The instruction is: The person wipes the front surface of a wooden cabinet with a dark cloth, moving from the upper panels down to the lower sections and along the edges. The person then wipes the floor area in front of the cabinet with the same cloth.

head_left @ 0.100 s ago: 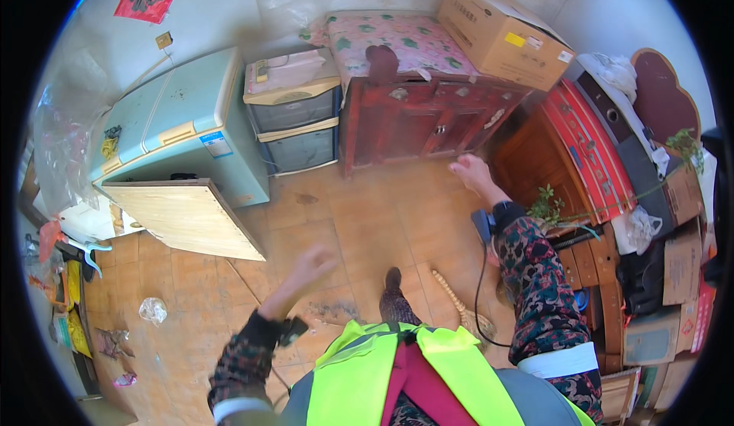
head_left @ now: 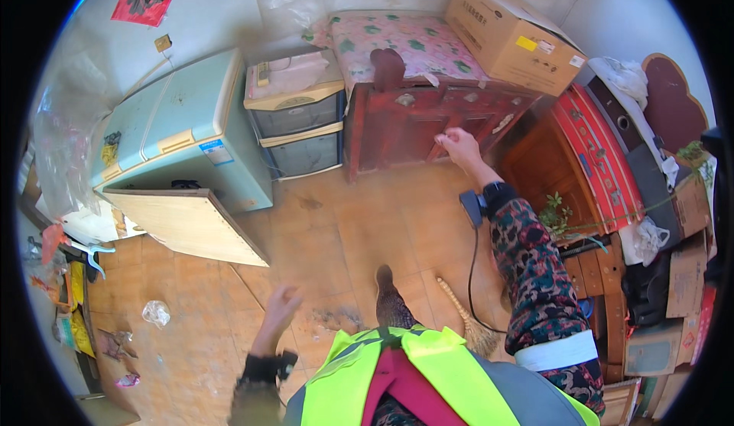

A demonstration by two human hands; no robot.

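From the head camera, the right hand (head_left: 460,148) is held out ahead, seen right in front of the doors of a dark red cabinet (head_left: 386,132). Its fingers are bent inward, but how tightly they're closed, and whether the cabinet's actually being touched or gripped, can't really be told from this angle. The cabinet's set against the back wall, topped with a pink floral cloth (head_left: 420,32), and a big cardboard box (head_left: 508,40) is parked on its right end.

The left hand (head_left: 281,307) is held lower, over the tiled floor (head_left: 359,227). Its fingers are loosely curled with a gap left at the thumb, and nothing can be seen in them. A thin stick (head_left: 246,285) is seen on the floor just beside it. A dark blue device (head_left: 472,208) is worn at the right wrist, with a black cable (head_left: 475,273) hung from it.

Left of the cabinet, a drawer unit (head_left: 298,124) is wedged in next to a pale green chest freezer (head_left: 176,105), with a light wooden board (head_left: 180,220) propped in front. A broom (head_left: 453,292) is left lying near the feet.
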